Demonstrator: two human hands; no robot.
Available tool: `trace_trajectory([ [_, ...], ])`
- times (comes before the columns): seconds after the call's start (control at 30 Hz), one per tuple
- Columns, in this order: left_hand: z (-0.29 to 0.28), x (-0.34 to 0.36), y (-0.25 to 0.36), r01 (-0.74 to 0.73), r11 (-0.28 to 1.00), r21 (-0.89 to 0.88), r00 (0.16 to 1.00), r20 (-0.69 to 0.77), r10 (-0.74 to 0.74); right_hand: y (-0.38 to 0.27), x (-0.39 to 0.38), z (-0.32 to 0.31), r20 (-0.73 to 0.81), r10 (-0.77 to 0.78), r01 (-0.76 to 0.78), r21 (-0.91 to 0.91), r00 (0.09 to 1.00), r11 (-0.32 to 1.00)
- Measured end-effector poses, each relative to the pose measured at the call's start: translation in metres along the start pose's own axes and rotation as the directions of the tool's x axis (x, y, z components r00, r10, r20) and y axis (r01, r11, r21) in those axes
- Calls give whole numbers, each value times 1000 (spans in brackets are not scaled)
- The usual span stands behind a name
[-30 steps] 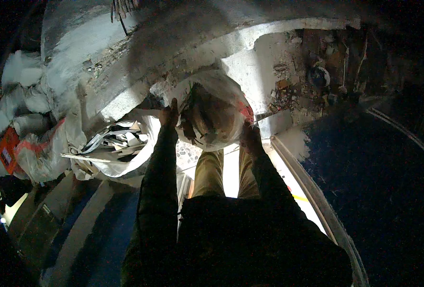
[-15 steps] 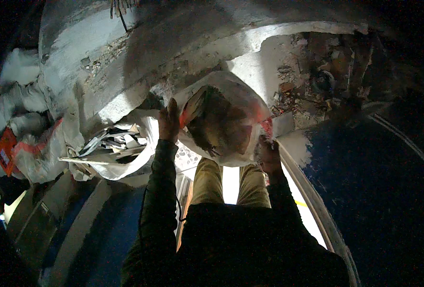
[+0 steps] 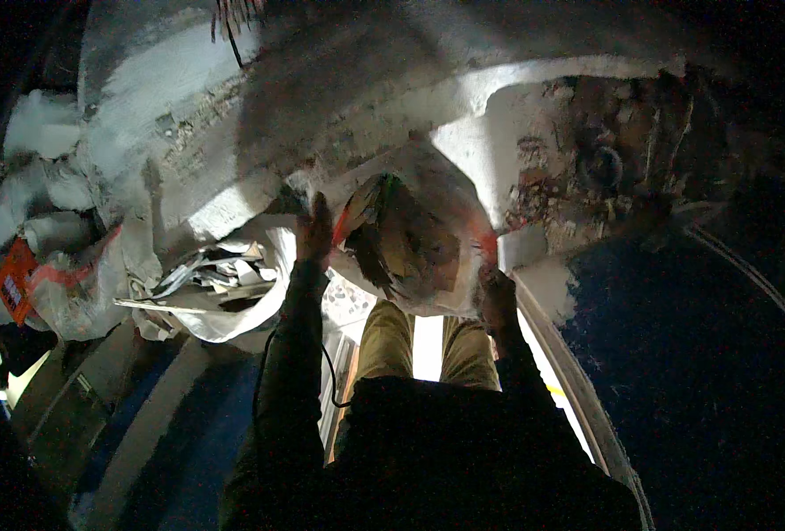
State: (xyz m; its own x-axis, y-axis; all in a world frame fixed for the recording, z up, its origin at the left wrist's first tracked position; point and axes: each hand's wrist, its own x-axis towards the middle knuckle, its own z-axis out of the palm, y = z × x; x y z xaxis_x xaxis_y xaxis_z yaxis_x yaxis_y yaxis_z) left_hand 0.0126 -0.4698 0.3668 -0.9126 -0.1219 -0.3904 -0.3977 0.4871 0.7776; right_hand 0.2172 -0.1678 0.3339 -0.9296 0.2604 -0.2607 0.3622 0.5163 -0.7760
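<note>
Bag (image 3: pixel 441 188) between left grip (image 3: pixel 314 234) and right grip (image 3: pixel 498 299) looks limp, likely weighty, best held by rim, which the right seems to pinch; can't tell if left is closed.

Arms (image 3: pixel 293 363) reach forward, left hand (image 3: pixel 315 234) extended, right hand (image 3: pixel 498 299) curled.

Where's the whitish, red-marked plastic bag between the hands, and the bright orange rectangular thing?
Whitish, red-marked plastic bag (image 3: pixel 452 205): head view, its upper right wall.
Bright orange rectangular thing (image 3: pixel 19 276): head view, its front face.
</note>
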Motion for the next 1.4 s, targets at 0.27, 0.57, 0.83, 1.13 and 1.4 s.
trace_trajectory([
  [0.27,33,47,-90,77,907,414,963,205,-176,-39,51,2,322,237,-354,378,917,855],
  [0.57,3,8,12,-198,978,65,953,-219,208,-73,21,-17,194,389,-405,51,901,913],
  [0.83,37,54,-81,-141,752,644,923,360,-135,-23,48,32,47,46,-54,178,998,983],
  [1.13,26,19,4,15,894,448,990,-133,50,-87,97,-20,-85,-164,97,-519,983,849],
  [1.4,62,6,73,-696,312,647,680,454,576,-18,133,-23,-65,-66,59,-105,996,993],
])
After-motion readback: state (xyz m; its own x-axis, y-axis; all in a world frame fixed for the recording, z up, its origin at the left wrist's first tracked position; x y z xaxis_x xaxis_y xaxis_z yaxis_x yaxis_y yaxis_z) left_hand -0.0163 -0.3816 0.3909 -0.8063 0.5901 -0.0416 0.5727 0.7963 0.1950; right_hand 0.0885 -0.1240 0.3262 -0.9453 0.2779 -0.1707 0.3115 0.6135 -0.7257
